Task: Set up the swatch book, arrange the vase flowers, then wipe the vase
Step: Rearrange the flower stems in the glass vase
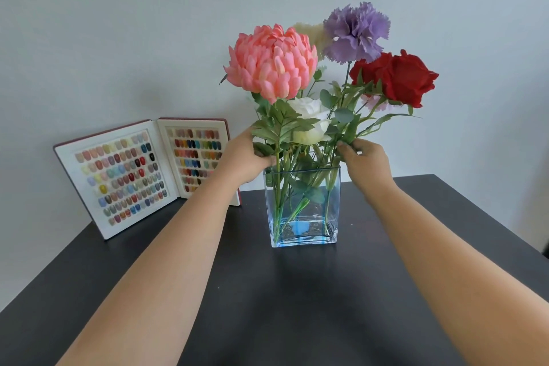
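A dark grey, matte, flat worktop (pixel 297 306) is seen filling the lower part of the view, its far edge set against a plain, pale grey-white painted wall (pixel 118 24). A faint sheen is shown on the worktop's middle.

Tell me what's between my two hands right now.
In the head view, flower stems and leaves above the glass vase separate left hand from right hand.

Soft, even, bright light, pale wall (pixel 118 24) with a faint shadow left of the flowers (pixel 326 68), dark table (pixel 297 306) with dull sheen near the vase (pixel 303 205), wide-angle bending at edges, swatch book (pixel 133 175) slightly soft
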Tool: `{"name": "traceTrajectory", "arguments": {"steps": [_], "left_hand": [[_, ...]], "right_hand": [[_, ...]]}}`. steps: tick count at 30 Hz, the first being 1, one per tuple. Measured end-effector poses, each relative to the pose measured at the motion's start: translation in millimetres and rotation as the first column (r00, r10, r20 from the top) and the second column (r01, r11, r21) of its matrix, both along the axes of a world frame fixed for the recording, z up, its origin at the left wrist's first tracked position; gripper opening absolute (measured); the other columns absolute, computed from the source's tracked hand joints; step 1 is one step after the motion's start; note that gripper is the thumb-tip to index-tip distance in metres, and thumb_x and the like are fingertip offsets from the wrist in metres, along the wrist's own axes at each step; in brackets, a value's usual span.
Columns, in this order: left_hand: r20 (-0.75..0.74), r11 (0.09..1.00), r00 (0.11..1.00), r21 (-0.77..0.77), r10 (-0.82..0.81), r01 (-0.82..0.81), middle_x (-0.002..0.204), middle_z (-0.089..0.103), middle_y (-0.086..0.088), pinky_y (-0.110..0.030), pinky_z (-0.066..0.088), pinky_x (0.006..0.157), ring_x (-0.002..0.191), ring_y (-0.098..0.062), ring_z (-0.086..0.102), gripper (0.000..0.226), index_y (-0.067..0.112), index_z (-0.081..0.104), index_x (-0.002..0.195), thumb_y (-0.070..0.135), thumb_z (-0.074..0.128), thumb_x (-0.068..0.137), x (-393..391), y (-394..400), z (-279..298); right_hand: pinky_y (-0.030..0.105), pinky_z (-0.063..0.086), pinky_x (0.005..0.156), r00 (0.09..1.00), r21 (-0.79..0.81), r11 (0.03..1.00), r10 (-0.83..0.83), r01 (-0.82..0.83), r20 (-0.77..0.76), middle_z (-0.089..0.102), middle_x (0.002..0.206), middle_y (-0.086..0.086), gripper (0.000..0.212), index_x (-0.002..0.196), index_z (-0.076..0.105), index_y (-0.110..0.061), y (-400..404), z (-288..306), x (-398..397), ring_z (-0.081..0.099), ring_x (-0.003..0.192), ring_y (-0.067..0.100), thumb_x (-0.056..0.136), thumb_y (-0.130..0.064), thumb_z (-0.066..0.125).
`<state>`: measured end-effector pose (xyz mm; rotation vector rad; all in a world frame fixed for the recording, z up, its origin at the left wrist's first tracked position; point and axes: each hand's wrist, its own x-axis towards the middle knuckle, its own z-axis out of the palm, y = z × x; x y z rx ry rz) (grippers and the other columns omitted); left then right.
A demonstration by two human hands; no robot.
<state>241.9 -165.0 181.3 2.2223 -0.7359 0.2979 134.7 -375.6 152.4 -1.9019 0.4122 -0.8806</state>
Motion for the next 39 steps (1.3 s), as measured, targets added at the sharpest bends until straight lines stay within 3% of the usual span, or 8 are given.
{"name": "traceTrajectory", "arguments": {"steps": [5, 11, 14, 20, 23, 29, 33, 39], "left_hand": [[-0.29, 0.977, 0.949, -0.202, -0.124, 0.066, 0.103, 0.065, 0.006, -0.03, 0.043, 0.075, 0.093, -0.009, 0.059, 0.052, 0.024, 0.054, 0.12, 0.023, 0.079, 0.074, 1.4, 13.1, 1.1], [-0.426, 0.86, 0.858, -0.51, -0.287, 0.035, 0.1, 0.066, 0.001, -0.033, 0.04, 0.081, 0.094, -0.017, 0.056, 0.043, 0.016, 0.058, 0.123, 0.001, 0.057, 0.082, 1.0, 19.9, 19.3], [-0.384, 0.856, 0.866, -0.509, -0.32, 0.09, 0.11, 0.067, 0.0, -0.035, 0.044, 0.085, 0.102, -0.017, 0.061, 0.051, 0.022, 0.057, 0.122, 0.012, 0.063, 0.073, -12.5, 15.7, 18.9], [-0.241, 0.863, 0.949, -0.502, -0.203, 0.057, 0.125, 0.053, 0.014, -0.022, 0.042, 0.081, 0.106, -0.003, 0.055, 0.06, 0.049, 0.043, 0.118, 0.034, 0.072, 0.067, -43.6, 14.0, -19.9], [0.053, 0.885, 0.997, -0.465, 0.047, -0.017, 0.117, 0.051, 0.013, -0.01, 0.04, 0.071, 0.09, 0.001, 0.055, 0.057, 0.039, 0.045, 0.114, 0.051, 0.078, 0.069, -60.5, -3.0, -37.0], [0.375, 0.942, 0.909, -0.333, 0.179, -0.048, 0.079, 0.062, 0.002, -0.019, 0.033, 0.056, 0.064, -0.013, 0.052, 0.026, 0.009, 0.068, 0.089, 0.035, 0.071, 0.086, -54.4, -17.8, -28.8], [0.373, 0.956, 0.913, -0.29, 0.165, -0.054, 0.046, 0.035, 0.014, -0.023, 0.019, 0.045, 0.043, -0.004, 0.034, 0.032, 0.014, 0.052, 0.066, 0.029, 0.065, 0.091, -42.8, -17.8, -11.4], [0.295, 0.968, 0.938, -0.22, 0.181, -0.118, 0.048, 0.035, 0.014, -0.018, 0.023, 0.042, 0.045, -0.006, 0.035, 0.034, 0.019, 0.047, 0.063, 0.027, 0.064, 0.091, -28.3, -17.2, -1.6]], "right_hand": [[0.033, 0.046, 0.068, 0.999, 0.034, 0.999, 0.028, -0.028, -0.024, 0.069, 0.093, 0.024, 0.036, 0.086, 0.069, -0.007, 1.2, -6.8, -8.2, 0.061, 0.085, 0.04, 0.088, -0.038, 0.05], [0.026, 0.041, 0.064, 0.998, 0.075, 0.995, 0.067, -0.066, -0.008, 0.064, 0.077, -0.018, 0.021, 0.08, 0.07, -0.029, 1.8, -11.1, -11.3, 0.058, 0.078, 0.009, 0.087, -0.036, 0.052], [0.03, 0.037, 0.057, 0.999, -0.009, 0.999, 0.048, -0.047, 0.026, 0.06, 0.065, 0.0, 0.034, 0.079, 0.067, -0.011, 3.9, -7.4, -10.5, 0.049, 0.06, 0.016, 0.087, -0.042, 0.054], [0.032, 0.041, 0.064, 0.999, -0.037, 0.999, 0.035, -0.035, 0.02, 0.067, 0.078, 0.015, 0.03, 0.085, 0.071, -0.009, -0.1, -4.2, -6.5, 0.054, 0.07, 0.026, 0.093, -0.033, 0.055], [0.031, 0.036, 0.06, 0.999, -0.046, 0.998, 0.039, -0.039, -0.001, 0.058, 0.066, 0.011, 0.033, 0.086, 0.068, -0.003, 1.8, -3.9, -6.0, 0.047, 0.063, 0.022, 0.095, -0.031, 0.053], [0.03, 0.031, 0.05, 0.995, -0.168, 0.985, 0.026, -0.042, -0.096, 0.052, 0.067, 0.002, 0.026, 0.079, 0.047, -0.008, 7.6, 11.1, -1.2, 0.045, 0.058, 0.016, 0.1, -0.022, 0.041], [0.03, 0.031, 0.049, 0.985, -0.324, 0.943, 0.023, -0.077, -0.169, 0.05, 0.065, 0.005, 0.025, 0.078, 0.043, -0.01, 11.2, 27.1, 5.4, 0.044, 0.057, 0.018, 0.1, -0.02, 0.039], [0.032, 0.031, 0.05, 0.984, -0.35, 0.933, 0.028, -0.089, -0.175, 0.052, 0.066, 0.008, 0.025, 0.084, 0.05, -0.003, 15.8, 26.1, 12.6, 0.045, 0.059, 0.024, 0.1, -0.02, 0.04]]}}
